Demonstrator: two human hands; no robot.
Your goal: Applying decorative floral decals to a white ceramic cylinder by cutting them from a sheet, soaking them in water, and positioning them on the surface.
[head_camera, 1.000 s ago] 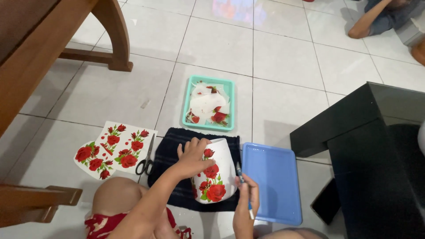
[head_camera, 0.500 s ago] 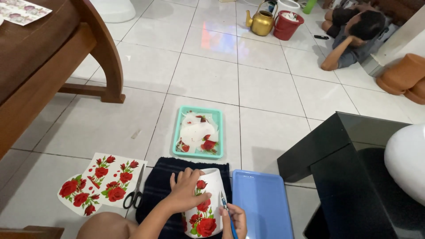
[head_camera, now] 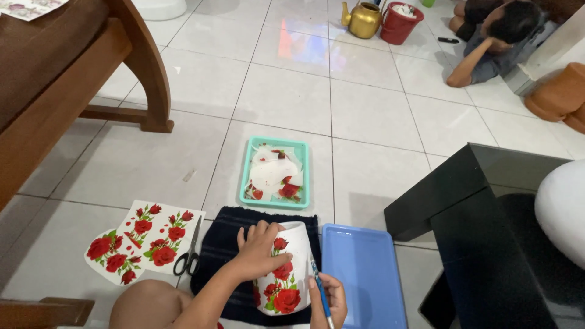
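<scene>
Left hand (head_camera: 259, 253): spread over the upper side of the white pot (head_camera: 285, 268), fingers curled round its rim and wall, grasping it and holding it tilted on its side.
Right hand (head_camera: 326, 298): fingers closed round a blue brush (head_camera: 319, 291) in a pen grip, low at the picture's edge; the brush tip lies at the pot's right wall, though I cannot quite tell if it touches.
White pot: printed with red roses and green leaves; it lies over the dark cloth (head_camera: 219, 253) on the floor, right in front of the person, between the scissors (head_camera: 190, 253) and the blue tray (head_camera: 365, 274).
Blue tray: flat on the tiles, just right of the pot.
Green tray (head_camera: 248, 173): beyond the cloth; holds scraps of white paper with rose cut-outs.
Rose sheet (head_camera: 137, 239): on the tiles left of the cloth; scissors lie along its right edge.
Surroundings: wooden chair (head_camera: 91, 73) at left; black table (head_camera: 487, 207) at right; another person (head_camera: 493, 36) lies on the floor far off, near a gold kettle (head_camera: 364, 19) and red bucket (head_camera: 402, 23).
</scene>
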